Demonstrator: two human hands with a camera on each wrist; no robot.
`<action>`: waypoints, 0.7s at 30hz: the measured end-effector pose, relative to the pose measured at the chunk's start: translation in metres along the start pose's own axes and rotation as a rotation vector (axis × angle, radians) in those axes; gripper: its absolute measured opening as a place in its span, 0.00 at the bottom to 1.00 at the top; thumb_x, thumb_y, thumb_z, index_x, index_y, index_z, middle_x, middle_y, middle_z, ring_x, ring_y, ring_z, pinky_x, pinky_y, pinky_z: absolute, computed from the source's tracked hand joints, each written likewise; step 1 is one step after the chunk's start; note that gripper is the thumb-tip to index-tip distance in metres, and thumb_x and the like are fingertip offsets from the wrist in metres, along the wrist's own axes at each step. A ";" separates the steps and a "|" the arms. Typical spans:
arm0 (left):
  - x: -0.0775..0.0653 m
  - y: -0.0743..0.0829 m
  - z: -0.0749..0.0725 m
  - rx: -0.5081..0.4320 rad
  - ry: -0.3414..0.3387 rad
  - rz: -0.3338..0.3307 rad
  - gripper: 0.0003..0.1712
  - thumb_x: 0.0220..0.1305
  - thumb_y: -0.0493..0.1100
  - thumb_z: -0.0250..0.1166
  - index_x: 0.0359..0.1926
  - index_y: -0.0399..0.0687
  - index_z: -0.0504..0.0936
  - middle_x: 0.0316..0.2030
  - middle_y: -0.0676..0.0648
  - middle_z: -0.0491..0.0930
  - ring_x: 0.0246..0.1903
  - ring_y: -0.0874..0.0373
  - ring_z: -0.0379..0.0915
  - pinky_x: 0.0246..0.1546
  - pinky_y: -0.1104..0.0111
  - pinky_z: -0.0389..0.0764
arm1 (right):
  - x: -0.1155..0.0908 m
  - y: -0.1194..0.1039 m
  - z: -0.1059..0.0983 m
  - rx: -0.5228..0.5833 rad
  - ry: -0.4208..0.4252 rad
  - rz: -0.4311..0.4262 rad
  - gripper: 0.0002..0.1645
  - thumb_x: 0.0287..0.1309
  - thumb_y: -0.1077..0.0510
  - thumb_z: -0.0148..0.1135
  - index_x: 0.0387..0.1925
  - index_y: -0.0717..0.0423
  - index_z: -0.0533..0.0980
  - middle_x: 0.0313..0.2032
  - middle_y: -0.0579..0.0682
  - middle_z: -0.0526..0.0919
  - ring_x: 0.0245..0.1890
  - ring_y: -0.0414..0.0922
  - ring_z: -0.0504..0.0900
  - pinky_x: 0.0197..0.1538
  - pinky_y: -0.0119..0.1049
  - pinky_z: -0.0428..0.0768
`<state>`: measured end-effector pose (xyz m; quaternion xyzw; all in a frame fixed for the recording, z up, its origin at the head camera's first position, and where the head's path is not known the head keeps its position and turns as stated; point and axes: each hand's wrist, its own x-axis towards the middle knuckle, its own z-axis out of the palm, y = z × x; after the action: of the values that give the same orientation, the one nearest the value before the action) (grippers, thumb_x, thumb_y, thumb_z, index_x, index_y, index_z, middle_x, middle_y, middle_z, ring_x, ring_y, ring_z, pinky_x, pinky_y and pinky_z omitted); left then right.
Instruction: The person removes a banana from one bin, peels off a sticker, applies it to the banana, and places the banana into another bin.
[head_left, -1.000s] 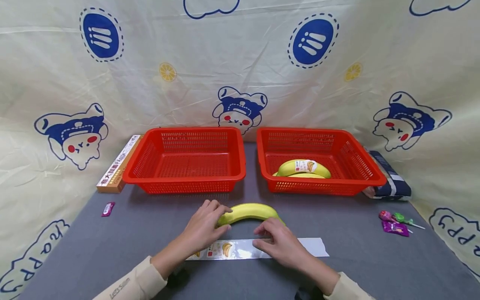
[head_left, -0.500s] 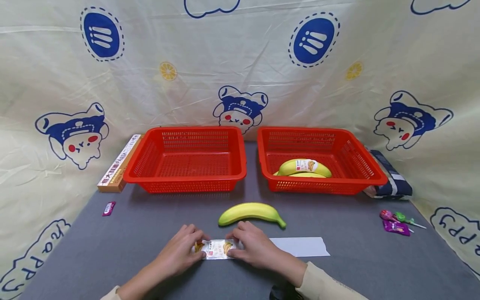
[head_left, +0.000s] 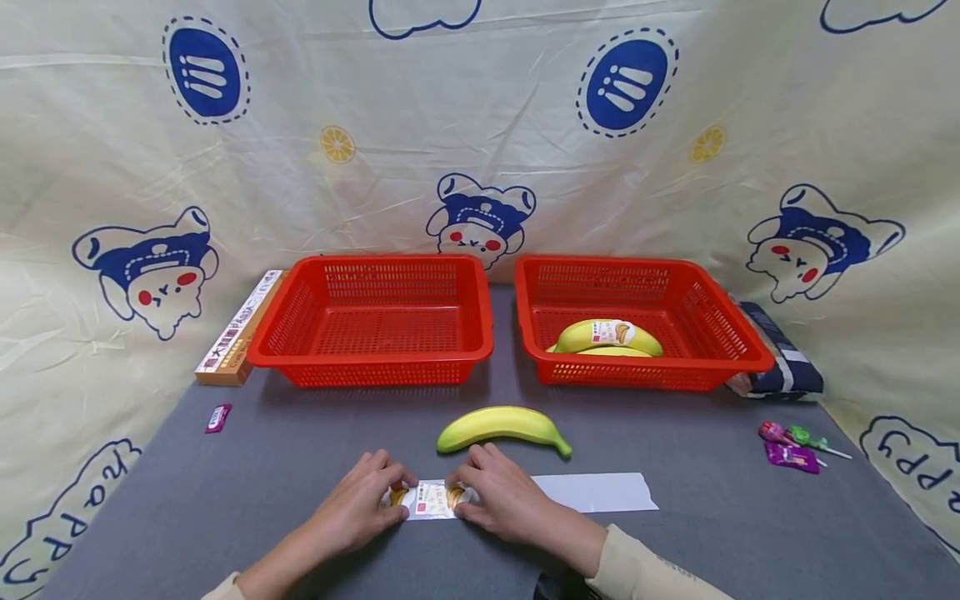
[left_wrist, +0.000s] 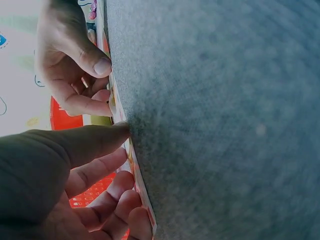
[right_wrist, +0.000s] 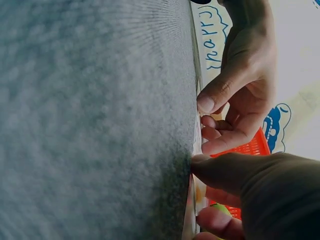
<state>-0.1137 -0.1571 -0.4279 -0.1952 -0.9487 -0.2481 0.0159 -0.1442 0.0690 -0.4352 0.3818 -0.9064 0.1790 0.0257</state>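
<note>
A backing strip of banana labels (head_left: pixel 431 498) lies across the grey table, with printed labels at its left end and bare white backing to the right. My left hand (head_left: pixel 360 500) grips the strip's left end, thumb at the near edge and fingertips at the far edge. Close beside it, my right hand (head_left: pixel 504 493) pinches the strip at a label, its fingers partly covering the banana picture. Whether the label is lifted there cannot be told. Just beyond the hands lies a yellow banana (head_left: pixel 502 425) without a visible label. In the left wrist view, both thumbs touch the strip's edge.
A red basket (head_left: pixel 371 372) stands at the back left. The red basket (head_left: pixel 652 375) beside it holds bananas (head_left: pixel 573 337), one labelled. A long box (head_left: pixel 232 342), a small candy packet (head_left: pixel 217 418), lollipops (head_left: pixel 797 433), a purple packet (head_left: pixel 791 457) and a dark-blue package (head_left: pixel 783 358) flank them.
Both hands left the banana and came down onto the label strip, the right hand moving left toward the printed labels. In the last half second the right hand shifted slightly left.
</note>
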 end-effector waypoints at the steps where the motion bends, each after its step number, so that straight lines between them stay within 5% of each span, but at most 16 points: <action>1: 0.000 0.000 0.000 -0.003 -0.002 -0.002 0.15 0.43 0.41 0.72 0.37 0.52 0.83 0.29 0.57 0.68 0.32 0.65 0.59 0.31 0.73 0.62 | 0.000 0.000 0.000 0.010 0.002 -0.003 0.14 0.48 0.52 0.70 0.39 0.44 0.80 0.32 0.40 0.71 0.36 0.36 0.68 0.37 0.27 0.68; 12: 0.000 -0.001 0.000 -0.015 0.003 -0.005 0.16 0.43 0.40 0.73 0.37 0.52 0.82 0.29 0.57 0.68 0.32 0.65 0.58 0.31 0.74 0.61 | 0.005 -0.002 0.003 0.089 -0.005 0.002 0.11 0.48 0.57 0.67 0.36 0.45 0.76 0.29 0.40 0.74 0.33 0.34 0.69 0.36 0.25 0.68; 21: 0.001 0.000 -0.001 -0.004 -0.009 0.008 0.16 0.44 0.41 0.72 0.37 0.51 0.82 0.29 0.57 0.68 0.32 0.64 0.58 0.32 0.73 0.62 | 0.001 0.003 -0.005 0.339 -0.006 0.079 0.01 0.53 0.60 0.64 0.30 0.50 0.80 0.25 0.38 0.75 0.30 0.30 0.68 0.35 0.24 0.68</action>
<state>-0.1146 -0.1575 -0.4275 -0.1999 -0.9476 -0.2490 0.0123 -0.1472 0.0720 -0.4316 0.3452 -0.8776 0.3291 -0.0489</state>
